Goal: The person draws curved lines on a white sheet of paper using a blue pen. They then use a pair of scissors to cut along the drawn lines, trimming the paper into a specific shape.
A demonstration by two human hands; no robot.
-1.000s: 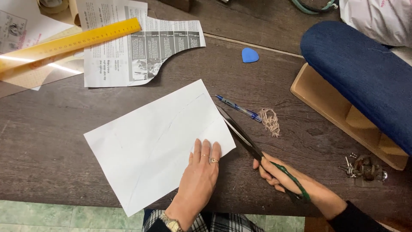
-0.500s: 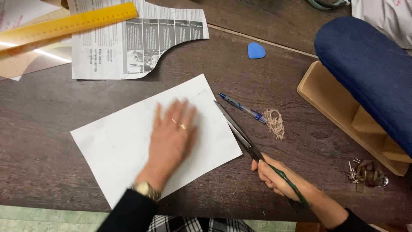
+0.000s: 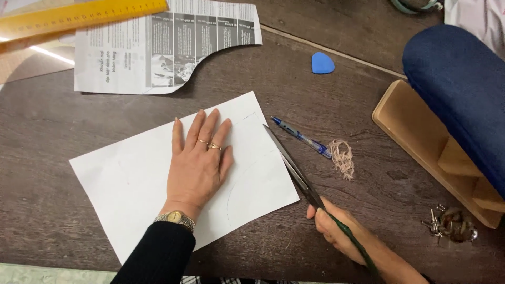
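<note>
Since the earlier frame, the left hand [image 3: 197, 160] has been slid up onto the middle of the sheet [image 3: 142, 176], fingers spread flat to pin it to the surface [image 3: 63, 131]. At 4 o'clock, the right hand's [image 3: 336, 229] grip is closed around the scissors' [image 3: 297, 171] handles, blades pressed together along the sheet's right edge, beside the pen [image 3: 300, 137].

table [image 3: 63, 221]: dark wood grain
middle: white sheet [image 3: 131, 179]
far left corner: newspaper cutout [image 3: 158, 47], yellow ruler [image 3: 79, 16]
far side: blue chalk [image 3: 322, 62]
centre right: blue pen [image 3: 301, 138], thread tuft [image 3: 343, 158]
right edge: wooden stand [image 3: 421, 142], keys [image 3: 450, 226]
</note>
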